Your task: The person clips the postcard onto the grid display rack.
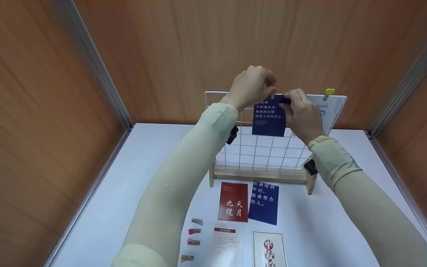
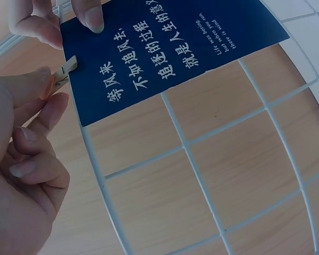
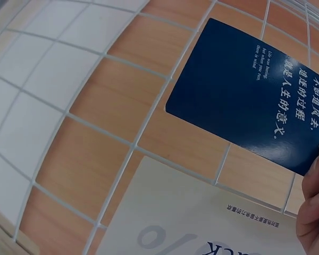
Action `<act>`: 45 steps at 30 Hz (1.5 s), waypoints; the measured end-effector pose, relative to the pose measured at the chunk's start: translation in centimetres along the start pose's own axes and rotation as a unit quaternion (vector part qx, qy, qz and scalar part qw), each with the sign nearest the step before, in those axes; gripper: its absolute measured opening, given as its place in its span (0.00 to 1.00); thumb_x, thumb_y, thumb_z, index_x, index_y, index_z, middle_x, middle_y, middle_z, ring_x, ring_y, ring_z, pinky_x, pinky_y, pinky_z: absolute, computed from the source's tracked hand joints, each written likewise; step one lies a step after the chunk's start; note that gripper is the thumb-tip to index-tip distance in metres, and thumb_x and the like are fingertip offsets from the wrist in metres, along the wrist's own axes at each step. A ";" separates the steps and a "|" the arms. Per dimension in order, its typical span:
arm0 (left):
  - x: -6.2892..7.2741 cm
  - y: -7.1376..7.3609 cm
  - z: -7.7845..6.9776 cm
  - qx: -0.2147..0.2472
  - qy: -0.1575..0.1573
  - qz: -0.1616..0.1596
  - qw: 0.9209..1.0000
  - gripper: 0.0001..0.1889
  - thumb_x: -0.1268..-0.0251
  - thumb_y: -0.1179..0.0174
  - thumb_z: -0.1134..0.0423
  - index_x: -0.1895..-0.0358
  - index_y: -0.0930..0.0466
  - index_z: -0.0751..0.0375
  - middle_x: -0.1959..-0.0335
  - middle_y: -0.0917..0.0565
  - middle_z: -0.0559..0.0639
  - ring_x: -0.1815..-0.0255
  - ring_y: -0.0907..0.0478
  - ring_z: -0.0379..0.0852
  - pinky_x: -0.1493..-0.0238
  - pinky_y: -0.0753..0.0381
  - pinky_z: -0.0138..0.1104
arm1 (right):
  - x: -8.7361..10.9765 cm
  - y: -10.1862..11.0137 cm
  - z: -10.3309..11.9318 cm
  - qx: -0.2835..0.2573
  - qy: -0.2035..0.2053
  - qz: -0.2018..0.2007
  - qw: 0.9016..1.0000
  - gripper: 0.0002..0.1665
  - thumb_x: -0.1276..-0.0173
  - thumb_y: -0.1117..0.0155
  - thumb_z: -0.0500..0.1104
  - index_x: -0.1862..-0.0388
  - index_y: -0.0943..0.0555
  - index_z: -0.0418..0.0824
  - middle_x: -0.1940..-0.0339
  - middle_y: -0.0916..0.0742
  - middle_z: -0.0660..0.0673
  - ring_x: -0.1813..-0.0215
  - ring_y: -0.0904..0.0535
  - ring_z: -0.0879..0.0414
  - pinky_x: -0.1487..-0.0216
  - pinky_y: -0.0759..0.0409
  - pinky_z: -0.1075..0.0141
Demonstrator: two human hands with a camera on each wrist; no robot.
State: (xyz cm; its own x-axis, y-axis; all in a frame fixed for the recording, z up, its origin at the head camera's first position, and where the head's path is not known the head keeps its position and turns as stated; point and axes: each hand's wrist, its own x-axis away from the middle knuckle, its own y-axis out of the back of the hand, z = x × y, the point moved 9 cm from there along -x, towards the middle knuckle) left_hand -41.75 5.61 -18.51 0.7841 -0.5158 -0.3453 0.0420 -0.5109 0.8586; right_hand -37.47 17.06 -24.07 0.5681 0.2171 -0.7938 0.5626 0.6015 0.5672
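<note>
A dark blue card (image 1: 269, 120) with white lettering hangs against the top of a white wire grid rack (image 1: 258, 154). My left hand (image 1: 252, 85) pinches a small clothespin (image 2: 69, 65) between thumb and finger, its jaws over the card's top edge and the rack's top wire. On the card's upper right corner, my right hand (image 1: 304, 115) pinches the card with thumb and fingers. In the right wrist view only some fingertips (image 3: 315, 212) of that hand show, at the card's edge.
A white card (image 1: 334, 105) hangs at the rack's right under a yellow clip (image 1: 330, 91). Below the rack lie a red card (image 1: 233, 202), a blue card (image 1: 264, 204), a white printed card (image 1: 228, 244) and a framed-pattern card (image 1: 270, 250). Several clothespins (image 1: 193, 242) lie left of them.
</note>
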 end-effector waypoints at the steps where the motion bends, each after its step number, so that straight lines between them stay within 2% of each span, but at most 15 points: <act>1: 0.1 0.0 0.0 0.003 0.002 0.000 1.000 0.13 0.29 0.39 0.58 0.47 0.15 0.59 0.53 0.15 0.49 0.58 0.20 0.38 0.55 0.21 0.28 | 0.0 0.0 0.0 -0.001 -0.001 0.002 1.000 0.12 0.29 0.37 0.33 0.50 0.25 0.30 0.56 0.19 0.35 0.55 0.16 0.43 0.52 0.18 0.52; 13: 0.9 1.1 -0.3 -0.051 -0.013 -0.026 0.998 0.18 0.31 0.37 0.53 0.43 0.18 0.55 0.44 0.23 0.48 0.48 0.22 0.43 0.50 0.23 0.29 | -0.8 0.4 -0.1 0.013 -0.001 0.020 1.000 0.15 0.29 0.37 0.35 0.47 0.25 0.29 0.54 0.18 0.34 0.53 0.16 0.42 0.51 0.18 0.52; 22: 1.9 1.3 -0.5 -0.052 -0.025 -0.029 0.998 0.20 0.32 0.37 0.52 0.40 0.20 0.53 0.44 0.24 0.48 0.53 0.22 0.42 0.52 0.23 0.29 | -0.8 0.5 -0.3 0.017 -0.001 0.038 0.999 0.20 0.29 0.36 0.37 0.41 0.25 0.30 0.49 0.18 0.34 0.51 0.17 0.40 0.49 0.19 0.50; 24: 2.3 1.5 -0.5 -0.054 -0.026 -0.034 0.998 0.20 0.33 0.36 0.52 0.40 0.20 0.53 0.44 0.24 0.48 0.54 0.21 0.42 0.53 0.23 0.29 | -0.8 0.5 -0.3 0.020 -0.001 0.038 0.999 0.23 0.29 0.36 0.38 0.38 0.25 0.31 0.47 0.19 0.34 0.54 0.16 0.40 0.51 0.18 0.50; 27: 2.8 1.9 -0.3 -0.059 -0.021 -0.039 0.997 0.20 0.33 0.36 0.52 0.40 0.20 0.53 0.44 0.24 0.48 0.52 0.20 0.42 0.52 0.22 0.29 | -1.0 0.6 -0.2 0.024 0.003 0.036 0.999 0.29 0.28 0.36 0.40 0.31 0.29 0.33 0.40 0.21 0.34 0.65 0.18 0.43 0.61 0.17 0.53; 29: 3.2 2.1 -0.1 -0.062 -0.019 -0.042 0.997 0.21 0.33 0.36 0.52 0.39 0.21 0.53 0.43 0.24 0.48 0.50 0.20 0.43 0.52 0.22 0.29 | -1.1 0.8 -0.1 0.024 0.003 0.031 0.999 0.32 0.28 0.36 0.42 0.28 0.32 0.36 0.35 0.24 0.35 0.74 0.24 0.47 0.68 0.20 0.57; 32: 3.8 2.5 -0.1 -0.061 -0.025 -0.049 0.997 0.25 0.32 0.36 0.53 0.35 0.25 0.54 0.43 0.23 0.50 0.49 0.20 0.44 0.52 0.22 0.30 | -1.2 1.1 -0.3 0.020 -0.001 0.024 1.000 0.35 0.28 0.36 0.44 0.25 0.34 0.40 0.30 0.28 0.36 0.79 0.32 0.52 0.75 0.27 0.60; 37: 4.5 3.3 0.1 -0.055 -0.041 -0.067 0.995 0.33 0.33 0.35 0.53 0.27 0.35 0.53 0.42 0.23 0.51 0.50 0.21 0.44 0.56 0.21 0.30 | -1.0 2.0 -0.4 0.011 -0.002 0.001 1.000 0.34 0.27 0.37 0.46 0.26 0.34 0.42 0.29 0.31 0.37 0.78 0.29 0.54 0.74 0.27 0.63; 40: 5.1 3.6 0.5 -0.050 -0.037 -0.070 0.996 0.36 0.34 0.35 0.52 0.25 0.40 0.52 0.42 0.25 0.50 0.47 0.23 0.43 0.54 0.23 0.30 | -0.6 2.8 -0.3 0.008 0.006 -0.018 1.000 0.32 0.26 0.39 0.47 0.27 0.33 0.41 0.30 0.31 0.36 0.74 0.25 0.52 0.71 0.27 0.64; 45: 6.6 3.7 1.2 -0.027 -0.035 -0.083 0.996 0.36 0.36 0.32 0.54 0.26 0.37 0.53 0.42 0.25 0.50 0.46 0.25 0.41 0.52 0.24 0.31 | 0.9 3.3 0.2 0.006 0.025 -0.027 0.999 0.26 0.23 0.43 0.47 0.31 0.32 0.40 0.35 0.29 0.36 0.73 0.28 0.53 0.73 0.31 0.65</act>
State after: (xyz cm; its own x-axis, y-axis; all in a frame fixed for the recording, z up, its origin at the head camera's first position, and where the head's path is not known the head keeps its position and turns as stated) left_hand -37.17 -0.47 -18.09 0.7189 -0.4746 -0.5079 0.2018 -0.5567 0.8058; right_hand -35.03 19.09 -22.86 0.5066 0.2231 -0.8328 0.5985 0.6042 0.5260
